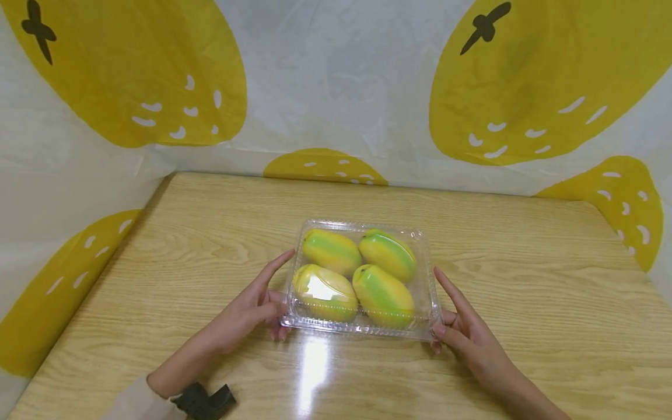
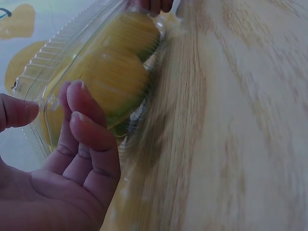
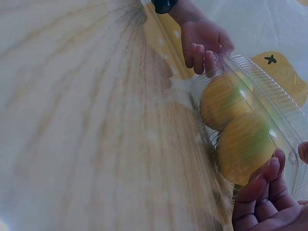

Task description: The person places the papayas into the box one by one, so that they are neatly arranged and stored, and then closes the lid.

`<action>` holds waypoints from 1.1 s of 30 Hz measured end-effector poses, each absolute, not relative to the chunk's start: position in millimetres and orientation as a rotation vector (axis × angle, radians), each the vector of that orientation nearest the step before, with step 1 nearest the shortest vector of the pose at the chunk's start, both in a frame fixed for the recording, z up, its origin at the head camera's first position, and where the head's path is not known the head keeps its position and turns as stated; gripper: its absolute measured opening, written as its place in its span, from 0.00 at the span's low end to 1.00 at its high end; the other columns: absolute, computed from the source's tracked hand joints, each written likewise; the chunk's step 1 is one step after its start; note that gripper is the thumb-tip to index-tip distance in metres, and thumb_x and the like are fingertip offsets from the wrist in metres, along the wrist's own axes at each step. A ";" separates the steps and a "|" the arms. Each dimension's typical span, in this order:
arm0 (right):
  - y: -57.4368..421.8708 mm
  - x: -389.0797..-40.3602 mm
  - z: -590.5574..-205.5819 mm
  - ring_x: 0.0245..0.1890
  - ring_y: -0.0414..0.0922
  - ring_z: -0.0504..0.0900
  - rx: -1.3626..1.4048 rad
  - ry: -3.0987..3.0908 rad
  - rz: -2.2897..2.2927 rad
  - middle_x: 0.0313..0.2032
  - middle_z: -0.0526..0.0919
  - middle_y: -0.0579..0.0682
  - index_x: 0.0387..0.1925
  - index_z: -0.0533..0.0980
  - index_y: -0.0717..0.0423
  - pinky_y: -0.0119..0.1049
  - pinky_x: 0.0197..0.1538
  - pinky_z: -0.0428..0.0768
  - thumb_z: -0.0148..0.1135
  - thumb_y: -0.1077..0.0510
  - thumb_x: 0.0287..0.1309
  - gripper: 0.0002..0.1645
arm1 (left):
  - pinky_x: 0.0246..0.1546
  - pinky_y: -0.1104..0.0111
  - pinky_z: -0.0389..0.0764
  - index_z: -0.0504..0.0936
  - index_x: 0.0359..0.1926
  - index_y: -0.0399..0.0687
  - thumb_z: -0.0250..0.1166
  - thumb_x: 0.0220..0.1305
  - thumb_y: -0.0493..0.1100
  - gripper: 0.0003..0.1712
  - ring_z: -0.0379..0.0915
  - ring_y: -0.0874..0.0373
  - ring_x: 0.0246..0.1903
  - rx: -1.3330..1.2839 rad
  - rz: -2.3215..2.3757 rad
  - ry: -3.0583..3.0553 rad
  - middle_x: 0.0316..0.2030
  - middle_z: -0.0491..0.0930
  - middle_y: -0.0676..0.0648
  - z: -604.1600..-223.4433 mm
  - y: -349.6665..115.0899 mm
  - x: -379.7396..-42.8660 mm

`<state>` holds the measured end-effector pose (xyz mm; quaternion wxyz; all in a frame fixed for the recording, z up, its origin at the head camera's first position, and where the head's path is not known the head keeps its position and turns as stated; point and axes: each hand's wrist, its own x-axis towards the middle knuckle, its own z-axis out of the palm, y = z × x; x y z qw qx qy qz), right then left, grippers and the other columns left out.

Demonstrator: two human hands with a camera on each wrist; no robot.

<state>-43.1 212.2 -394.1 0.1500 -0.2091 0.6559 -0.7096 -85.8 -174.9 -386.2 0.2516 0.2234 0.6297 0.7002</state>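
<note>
A clear plastic clamshell box (image 1: 362,330) holds several yellow-green mangoes (image 1: 385,297) in two rows, and its lid is down. At its left side, my left hand (image 1: 249,312) grips the front corner between thumb and curled fingers, forefinger stretched along the side. My right hand (image 1: 467,329) pinches the opposite front corner, its forefinger pointing up along the right edge. In the left wrist view, the fingers (image 2: 98,139) curl beneath the rim. From the right wrist view, the box's ribbed wall shows close over the table, with the right fingers (image 3: 250,192) at the near end.
The wood-grain table (image 1: 525,262) extends around the box on every side. A white cloth (image 1: 336,76) printed with large yellow fruit hangs behind and to the left. A black strap (image 1: 205,402) is by the left sleeve (image 1: 142,402).
</note>
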 end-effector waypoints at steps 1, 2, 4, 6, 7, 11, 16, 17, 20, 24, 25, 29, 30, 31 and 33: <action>212.1 -43.0 -394.1 0.29 0.39 0.77 -0.598 1.882 -2.039 0.27 0.77 0.46 0.75 0.32 0.48 0.36 0.31 0.79 0.41 0.75 0.66 0.47 | 0.22 0.53 0.82 0.38 0.75 0.64 0.51 0.64 0.28 0.49 0.77 0.43 0.20 0.606 1.902 1.711 0.23 0.77 0.33 -386.2 -175.1 -85.9; 212.0 -42.9 -394.2 0.29 0.39 0.77 -0.588 1.883 -2.037 0.27 0.77 0.45 0.75 0.33 0.47 0.36 0.30 0.79 0.41 0.75 0.66 0.47 | 0.23 0.53 0.82 0.37 0.75 0.64 0.51 0.64 0.28 0.49 0.77 0.44 0.20 0.603 1.898 1.710 0.23 0.77 0.33 -386.1 -175.1 -86.0; 211.9 -42.7 -394.1 0.28 0.39 0.76 -0.578 1.890 -2.031 0.27 0.77 0.45 0.75 0.32 0.47 0.37 0.30 0.79 0.41 0.75 0.66 0.47 | 0.24 0.54 0.82 0.37 0.75 0.65 0.52 0.65 0.28 0.49 0.77 0.44 0.21 0.598 1.893 1.708 0.23 0.77 0.32 -386.0 -175.3 -86.0; 211.8 -42.7 -394.0 0.27 0.41 0.76 -0.575 1.893 -2.027 0.26 0.77 0.45 0.75 0.32 0.46 0.37 0.30 0.79 0.41 0.75 0.66 0.47 | 0.24 0.54 0.82 0.37 0.75 0.65 0.52 0.65 0.29 0.49 0.77 0.45 0.21 0.590 1.890 1.704 0.23 0.77 0.32 -385.8 -175.4 -85.9; 211.8 -42.7 -393.9 0.27 0.42 0.75 -0.575 1.895 -2.025 0.26 0.77 0.45 0.75 0.32 0.46 0.38 0.30 0.78 0.41 0.75 0.66 0.47 | 0.25 0.53 0.82 0.37 0.75 0.66 0.53 0.65 0.29 0.49 0.77 0.45 0.21 0.585 1.889 1.700 0.24 0.77 0.32 -385.8 -175.5 -85.9; 211.7 -42.6 -394.5 0.27 0.40 0.76 -0.555 1.896 -2.020 0.26 0.77 0.45 0.75 0.32 0.45 0.37 0.30 0.79 0.42 0.74 0.66 0.48 | 0.26 0.51 0.83 0.37 0.75 0.66 0.53 0.66 0.29 0.49 0.77 0.46 0.21 0.563 1.883 1.690 0.24 0.77 0.32 -385.6 -175.8 -85.6; 212.1 -42.0 -394.9 0.28 0.37 0.77 -0.520 1.878 -2.028 0.26 0.78 0.46 0.75 0.32 0.43 0.35 0.30 0.80 0.42 0.74 0.66 0.49 | 0.27 0.52 0.83 0.37 0.75 0.68 0.54 0.67 0.30 0.49 0.78 0.47 0.22 0.540 1.880 1.664 0.24 0.78 0.34 -385.5 -176.0 -85.7; 212.2 -41.8 -394.8 0.28 0.37 0.77 -0.515 1.872 -2.032 0.26 0.78 0.46 0.75 0.32 0.43 0.34 0.30 0.80 0.42 0.74 0.66 0.49 | 0.27 0.52 0.83 0.37 0.75 0.68 0.55 0.67 0.30 0.49 0.78 0.47 0.22 0.538 1.882 1.660 0.24 0.78 0.34 -385.8 -176.0 -85.8; 212.0 -41.1 -394.4 0.28 0.37 0.77 -0.514 1.856 -2.049 0.26 0.78 0.46 0.75 0.32 0.43 0.33 0.30 0.80 0.43 0.75 0.66 0.49 | 0.26 0.53 0.83 0.37 0.75 0.68 0.55 0.67 0.30 0.49 0.78 0.47 0.22 0.538 1.887 1.655 0.24 0.78 0.35 -386.5 -175.9 -86.0; 210.8 -39.7 -393.6 0.26 0.37 0.77 -0.511 1.857 -2.068 0.26 0.79 0.46 0.75 0.33 0.44 0.32 0.28 0.80 0.44 0.75 0.65 0.49 | 0.22 0.59 0.82 0.37 0.75 0.68 0.54 0.66 0.29 0.50 0.78 0.46 0.20 0.544 1.891 1.669 0.22 0.78 0.32 -387.3 -174.4 -84.8; 210.6 -39.1 -393.4 0.26 0.37 0.77 -0.513 1.859 -2.071 0.26 0.78 0.46 0.75 0.33 0.45 0.33 0.27 0.80 0.44 0.75 0.65 0.49 | 0.21 0.61 0.81 0.37 0.75 0.68 0.54 0.65 0.29 0.50 0.78 0.46 0.19 0.544 1.893 1.674 0.22 0.78 0.32 -387.3 -173.7 -84.2; 209.9 -37.4 -392.4 0.25 0.37 0.77 -0.509 1.892 -2.067 0.24 0.77 0.47 0.76 0.33 0.46 0.34 0.25 0.79 0.44 0.75 0.66 0.49 | 0.16 0.69 0.75 0.36 0.75 0.70 0.52 0.64 0.27 0.52 0.74 0.53 0.15 0.534 1.911 1.652 0.19 0.78 0.35 -386.8 -170.4 -80.9; 210.0 -37.2 -392.1 0.24 0.38 0.77 -0.515 1.899 -2.066 0.24 0.77 0.47 0.75 0.33 0.46 0.35 0.24 0.78 0.44 0.75 0.66 0.48 | 0.14 0.70 0.74 0.36 0.74 0.71 0.51 0.64 0.27 0.52 0.72 0.55 0.14 0.530 1.917 1.641 0.18 0.78 0.37 -386.6 -169.7 -80.1; 210.1 -37.1 -391.8 0.24 0.38 0.77 -0.513 1.905 -2.066 0.23 0.76 0.48 0.75 0.33 0.46 0.35 0.24 0.78 0.43 0.75 0.66 0.48 | 0.14 0.72 0.72 0.35 0.74 0.71 0.51 0.63 0.27 0.52 0.71 0.57 0.13 0.527 1.922 1.631 0.17 0.78 0.38 -386.5 -169.1 -79.4; 210.2 -37.1 -391.4 0.23 0.38 0.76 -0.501 1.921 -2.064 0.23 0.77 0.49 0.76 0.34 0.46 0.35 0.24 0.78 0.44 0.75 0.65 0.48 | 0.13 0.74 0.69 0.35 0.74 0.72 0.50 0.63 0.26 0.52 0.69 0.60 0.13 0.522 1.931 1.615 0.16 0.77 0.42 -386.3 -168.0 -78.2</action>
